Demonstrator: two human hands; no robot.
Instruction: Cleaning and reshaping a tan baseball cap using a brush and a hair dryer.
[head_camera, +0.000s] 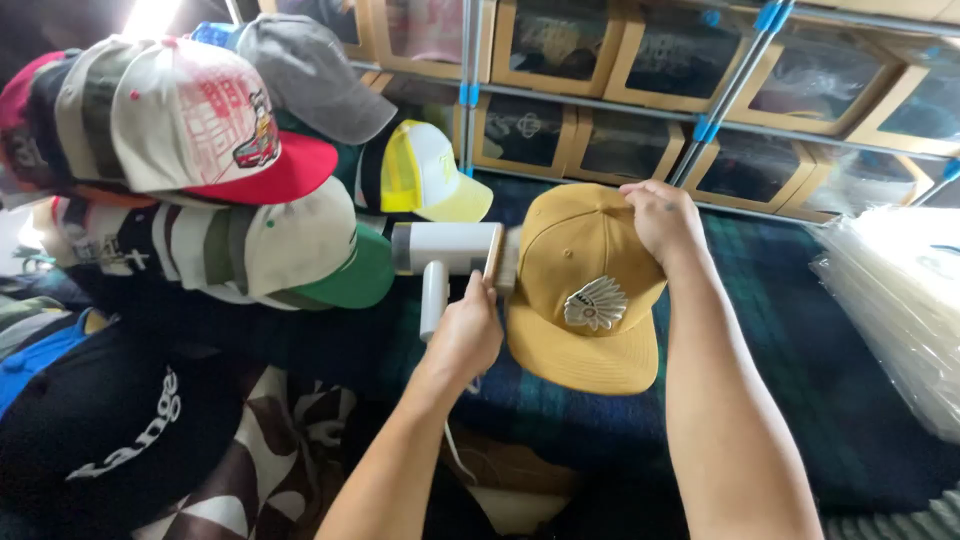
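The left hand (468, 335) is wrapped tight round the handle of a white steamer (445, 262) whose head presses the side of a mustard cap (585, 290), which the right hand (660, 220) clasps at the crown above the dark plaid cloth (800, 330), and it should keep the panel taut with the fingers clear of the nozzle.

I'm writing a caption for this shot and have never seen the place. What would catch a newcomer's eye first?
In the centre, a mustard-yellow cap with a pale embroidered patch, gripped on top by the right hand. The left hand presses a white handheld steamer against the cap's side. To the left, a bright stack of caps crowds the view.
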